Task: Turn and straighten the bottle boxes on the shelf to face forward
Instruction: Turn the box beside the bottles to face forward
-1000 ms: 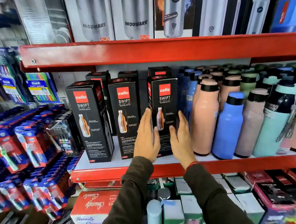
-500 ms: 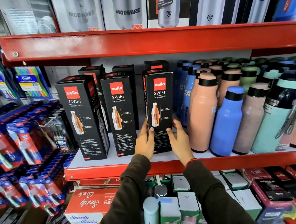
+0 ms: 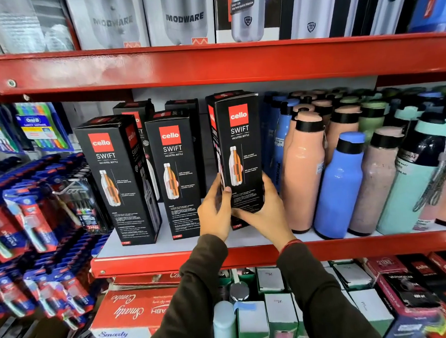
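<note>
- Head view: my left hand point(image 3: 215, 211) and right hand point(image 3: 266, 213) pinch the lower sides of the right-hand box point(image 3: 239, 157) on the middle shelf point(image 3: 249, 254); fingers curled on its edges
- I'd twist it gently, base kept low; square it with the middle box point(image 3: 176, 172)
- Beside it the peach bottle point(image 3: 305, 171) crowds the right; leftmost box point(image 3: 117, 176) looks angled, probably next

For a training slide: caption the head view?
Both hands, left hand and right hand, grip the rightmost Cello Swift box on the red shelf.
</note>
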Demonstrator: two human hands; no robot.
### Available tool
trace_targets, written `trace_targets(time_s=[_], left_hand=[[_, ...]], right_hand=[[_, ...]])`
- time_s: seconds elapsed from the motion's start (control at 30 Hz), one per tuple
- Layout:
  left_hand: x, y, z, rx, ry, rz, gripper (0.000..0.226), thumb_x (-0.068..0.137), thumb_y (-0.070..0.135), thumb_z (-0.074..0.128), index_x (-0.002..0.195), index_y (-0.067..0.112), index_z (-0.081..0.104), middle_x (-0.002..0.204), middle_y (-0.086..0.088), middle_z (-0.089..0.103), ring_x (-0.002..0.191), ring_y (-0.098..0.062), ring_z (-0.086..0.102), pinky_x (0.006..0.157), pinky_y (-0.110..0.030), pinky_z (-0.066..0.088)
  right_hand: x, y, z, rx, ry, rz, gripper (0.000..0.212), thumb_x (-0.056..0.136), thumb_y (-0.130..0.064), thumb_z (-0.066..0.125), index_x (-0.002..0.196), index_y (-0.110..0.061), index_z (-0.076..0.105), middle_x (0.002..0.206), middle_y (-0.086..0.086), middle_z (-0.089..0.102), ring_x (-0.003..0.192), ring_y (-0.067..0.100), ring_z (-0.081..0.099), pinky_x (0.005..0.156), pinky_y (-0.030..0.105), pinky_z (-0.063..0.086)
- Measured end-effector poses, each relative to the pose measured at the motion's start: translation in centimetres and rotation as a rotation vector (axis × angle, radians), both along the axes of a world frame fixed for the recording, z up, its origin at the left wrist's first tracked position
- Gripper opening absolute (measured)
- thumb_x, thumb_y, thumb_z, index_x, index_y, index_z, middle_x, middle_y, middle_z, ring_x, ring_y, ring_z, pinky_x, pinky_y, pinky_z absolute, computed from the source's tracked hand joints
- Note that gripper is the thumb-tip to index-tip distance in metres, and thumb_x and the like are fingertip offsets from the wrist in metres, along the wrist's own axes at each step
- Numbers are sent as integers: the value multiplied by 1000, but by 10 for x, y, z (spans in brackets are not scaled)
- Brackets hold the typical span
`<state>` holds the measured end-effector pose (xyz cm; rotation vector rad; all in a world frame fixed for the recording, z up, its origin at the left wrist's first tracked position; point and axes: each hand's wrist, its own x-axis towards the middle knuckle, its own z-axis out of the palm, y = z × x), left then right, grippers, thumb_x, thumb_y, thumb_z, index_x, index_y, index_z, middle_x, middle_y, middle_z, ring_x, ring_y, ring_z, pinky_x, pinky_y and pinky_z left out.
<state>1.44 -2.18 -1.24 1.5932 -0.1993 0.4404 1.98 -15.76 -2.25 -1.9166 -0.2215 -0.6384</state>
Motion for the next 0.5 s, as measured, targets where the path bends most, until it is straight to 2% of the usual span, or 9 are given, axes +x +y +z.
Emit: trace_targets(time_s=[0.07, 0.1, 0.17, 0.23, 0.33, 0.37, 0.4, 0.43, 0.5], left_hand=[[-2, -2, -2, -9, 1, 5, 42, 100, 27, 49, 142, 29, 50, 130, -2, 65, 120, -16, 62, 106, -43, 49], [-2, -2, -3, -6, -3, 9, 41, 100, 25, 48, 141, 29, 51, 132, -5, 64, 123, -25, 60, 107, -48, 47], [-2, -2, -2, -13, -10, 12, 41, 100, 19, 45, 139, 28, 54, 134, -5, 62, 125, -26, 57, 107, -50, 46], [-3, -1, -1, 8, -26, 27, 43, 99, 11, 42, 137, 27, 56, 133, -3, 61, 123, -17, 58, 107, -47, 47], [-4, 1, -1, 103, -87, 99, 49, 97, 0, 40, 138, 24, 53, 131, -5, 56, 113, 5, 55, 109, -31, 44], [-3, 1, -2, 140, -93, 125, 50, 97, 0, 40, 142, 20, 48, 135, -7, 52, 117, 4, 52, 111, -26, 41], [-1, 1, -3, 170, -81, 144, 50, 98, 0, 39, 145, 16, 44, 141, -9, 48, 126, -4, 50, 113, -26, 38], [2, 2, -4, 192, -58, 153, 49, 99, 1, 39, 147, 12, 40, 146, -10, 44, 134, -15, 46, 115, -26, 33], [7, 4, -8, 211, -25, 143, 48, 100, 2, 38, 148, 9, 39, 149, -11, 44, 138, -22, 43, 112, -21, 29]], right_hand=[[1, 1, 1, 10, -7, -31, 98, 52, -52, 91, 135, -49, 39, 125, -23, 60, 117, -6, 57, 90, 20, 49], [1, 1, 1, 24, -5, -42, 98, 51, -54, 91, 134, -47, 39, 124, -23, 60, 116, -6, 57, 90, 19, 49], [2, 1, 1, 47, -5, -65, 97, 51, -55, 90, 133, -44, 39, 121, -25, 61, 113, -9, 57, 88, 14, 48], [1, 0, 2, 61, 2, -66, 93, 51, -54, 90, 130, -47, 40, 116, -29, 63, 109, -14, 57, 81, 3, 45], [1, -4, 3, 97, 22, -31, 94, 50, -51, 89, 130, -47, 40, 113, -33, 62, 107, -18, 56, 80, -1, 43], [2, -7, 3, 104, 34, -17, 96, 49, -50, 88, 132, -44, 40, 113, -35, 61, 107, -19, 55, 81, -1, 43], [2, -9, 4, 111, 48, -1, 96, 49, -48, 87, 132, -42, 39, 111, -39, 60, 107, -22, 54, 81, -1, 43], [3, -12, 5, 119, 65, 17, 95, 49, -46, 85, 132, -43, 38, 110, -44, 58, 106, -23, 53, 81, 1, 43], [4, -17, 7, 123, 102, 54, 96, 49, -43, 83, 132, -49, 35, 109, -49, 55, 108, -21, 54, 88, 9, 45]])
